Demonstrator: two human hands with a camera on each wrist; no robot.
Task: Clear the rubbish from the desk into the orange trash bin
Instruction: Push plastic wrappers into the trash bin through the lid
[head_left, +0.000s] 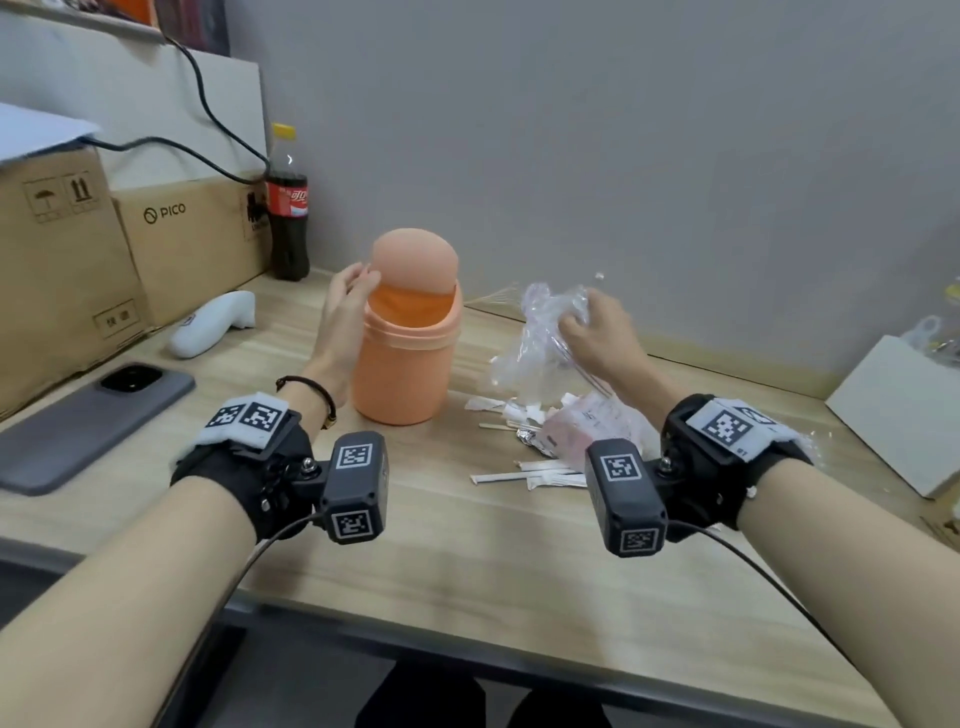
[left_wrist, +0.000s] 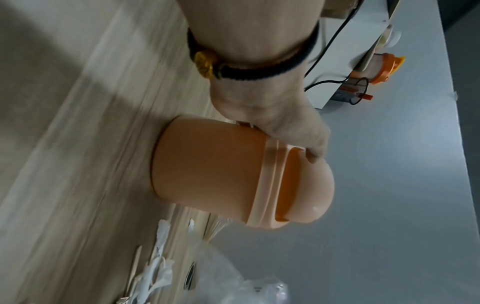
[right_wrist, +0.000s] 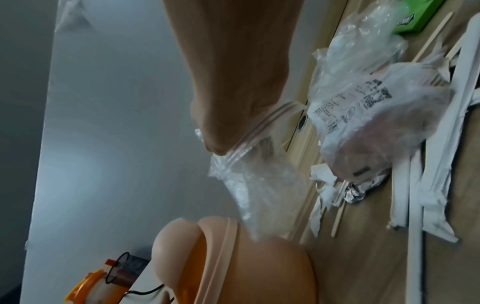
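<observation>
Though littered, wooden desk (head_left: 467, 571), grey wall (head_left: 675, 130).

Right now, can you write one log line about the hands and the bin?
left hand: touching orange bin lid | right hand: gripping clear plastic bag | wrappers: on desk

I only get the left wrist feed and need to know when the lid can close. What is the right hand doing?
Observer: The right hand grips a crumpled clear plastic bag, raised beside the orange bin.
Operator: Is more rubbish left?
Observer: Yes, a pink-tinted bag and white paper wrappers lie on the desk.
Operator: Anything left of the bin?
Observer: A grey phone lies there.
</observation>
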